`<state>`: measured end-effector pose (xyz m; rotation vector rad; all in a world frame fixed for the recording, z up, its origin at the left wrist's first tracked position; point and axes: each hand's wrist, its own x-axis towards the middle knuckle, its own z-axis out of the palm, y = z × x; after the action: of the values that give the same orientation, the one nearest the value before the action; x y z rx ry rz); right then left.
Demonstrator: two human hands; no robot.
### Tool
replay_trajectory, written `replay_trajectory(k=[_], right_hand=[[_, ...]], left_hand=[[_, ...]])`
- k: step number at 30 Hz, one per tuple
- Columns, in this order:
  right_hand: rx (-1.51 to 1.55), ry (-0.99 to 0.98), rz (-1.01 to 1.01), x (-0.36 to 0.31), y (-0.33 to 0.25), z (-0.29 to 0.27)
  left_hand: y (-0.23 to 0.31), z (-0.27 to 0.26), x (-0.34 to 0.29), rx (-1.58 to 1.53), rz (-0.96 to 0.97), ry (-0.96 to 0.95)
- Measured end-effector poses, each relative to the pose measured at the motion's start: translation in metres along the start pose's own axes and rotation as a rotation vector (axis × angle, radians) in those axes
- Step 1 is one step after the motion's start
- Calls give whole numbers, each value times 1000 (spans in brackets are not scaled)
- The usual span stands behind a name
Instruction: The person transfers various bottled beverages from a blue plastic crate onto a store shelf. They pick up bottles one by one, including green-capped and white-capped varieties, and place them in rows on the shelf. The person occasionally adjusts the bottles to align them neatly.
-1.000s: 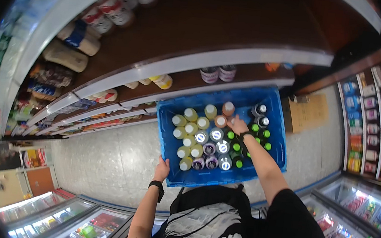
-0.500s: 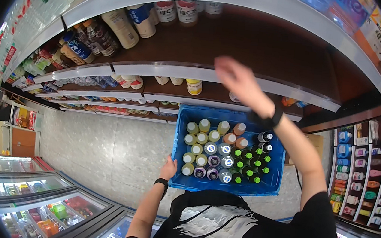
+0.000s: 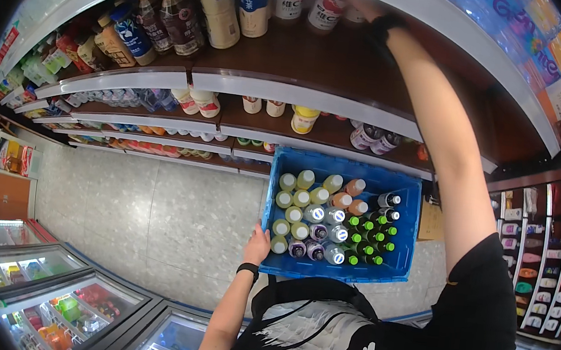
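Note:
My left hand (image 3: 257,244) grips the left wall of a blue plastic crate (image 3: 335,274), its thumb lying along the rim. Bottles stand upright in the crate: yellow ones with white caps (image 3: 303,198), orange ones, clear ones, purple ones, and dark ones with green caps (image 3: 365,238). Stretched deep into the upper shelf, my right hand (image 3: 362,7) is beside a white bottle with a red cherry label (image 3: 328,10). Its fingers are blurred and partly hidden, so whether it holds anything is unclear.
The upper shelf (image 3: 265,64) holds milk-tea and dark drink bottles (image 3: 179,19) on the left. Lower shelves with more bottles run beneath it. Glass-topped freezers (image 3: 85,305) stand at lower left. A cardboard box (image 3: 430,221) sits right of the crate, and stocked racks (image 3: 539,250) line the right side.
My right hand has moved from in front of the shelf edge up and back, in among the white bottles. My left hand stays on the crate. The view has shifted.

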<state>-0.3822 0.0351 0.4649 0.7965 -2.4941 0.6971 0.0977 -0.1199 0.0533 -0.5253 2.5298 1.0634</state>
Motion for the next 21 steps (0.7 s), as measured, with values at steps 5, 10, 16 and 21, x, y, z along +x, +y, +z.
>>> replay_trajectory(k=[5,10,16,21], right_hand=[[642,-61,302,-68,3,-46],[967,404,539,-206,-13,-114],[456,105,807,-351,1,-178],[140,-104,1037,-453,49,-111]], left_hand=[[0,-3,-11,16,40,105],[-5,2,-10,35,121,143],[5,5,-14,-12,92,157],[22,5,-20,120,-11,162]])
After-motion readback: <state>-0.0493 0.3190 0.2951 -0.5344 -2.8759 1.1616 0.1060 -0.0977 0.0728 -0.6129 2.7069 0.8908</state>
